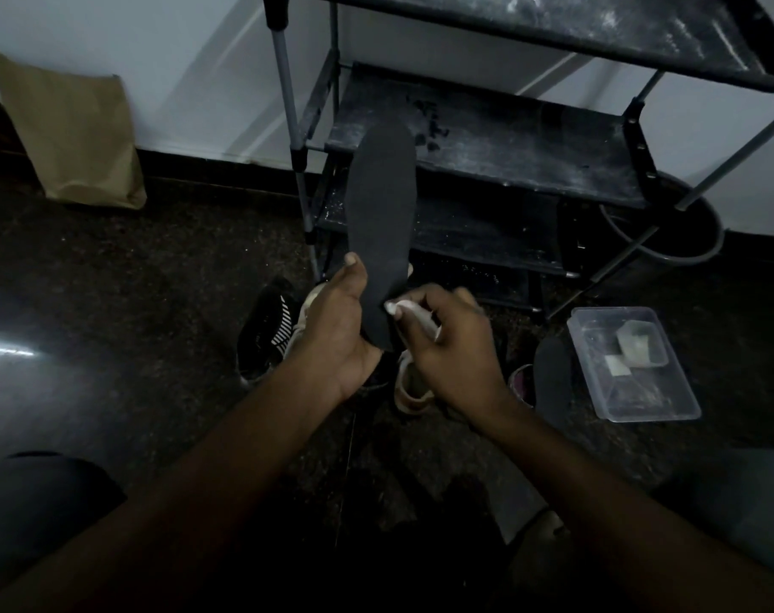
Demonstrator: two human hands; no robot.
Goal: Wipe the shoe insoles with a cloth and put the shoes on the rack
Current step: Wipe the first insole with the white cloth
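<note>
Here | left hand [339, 334] holds dark flat insole [381, 223] upright; right hand [447, 342] pinches white cloth [409, 312]

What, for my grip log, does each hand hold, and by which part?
The left hand grips the black insole by its lower end; the right hand pinches a bunched white cloth.

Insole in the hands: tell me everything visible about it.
The insole is a flat, matte black, foam-like sheet with a rounded toe. It stands nearly upright, toe up, before the rack. The left hand holds its heel end; the right hand presses a white cloth to its lower right edge.
</note>
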